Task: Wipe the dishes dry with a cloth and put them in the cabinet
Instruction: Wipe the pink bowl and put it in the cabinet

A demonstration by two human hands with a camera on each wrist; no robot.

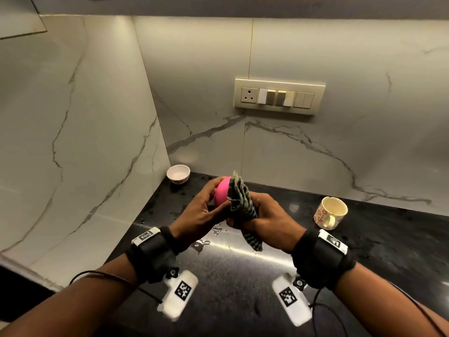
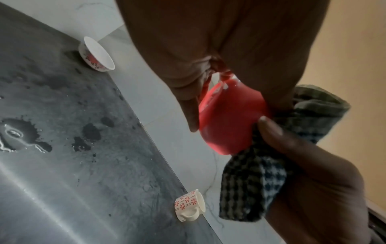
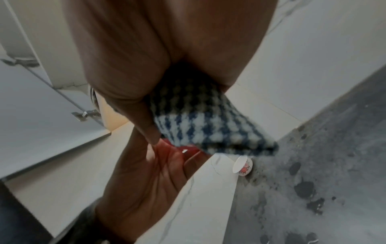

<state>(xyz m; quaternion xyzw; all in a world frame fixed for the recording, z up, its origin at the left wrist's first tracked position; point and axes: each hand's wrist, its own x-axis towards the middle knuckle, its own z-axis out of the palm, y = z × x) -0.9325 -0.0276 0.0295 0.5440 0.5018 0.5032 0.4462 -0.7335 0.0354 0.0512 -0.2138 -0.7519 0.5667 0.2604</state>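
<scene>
Wet counter w/ bowl, mug

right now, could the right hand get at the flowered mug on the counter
Probably yes, once freed: the right hand grips the checked cloth against the pink bowl, but the flowered mug stands apart to its right with only counter between.

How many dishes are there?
3. A pink bowl in the left hand, against the cloth; a white bowl in the back corner of the counter; a flowered mug at its right. Others may be hidden.
</scene>
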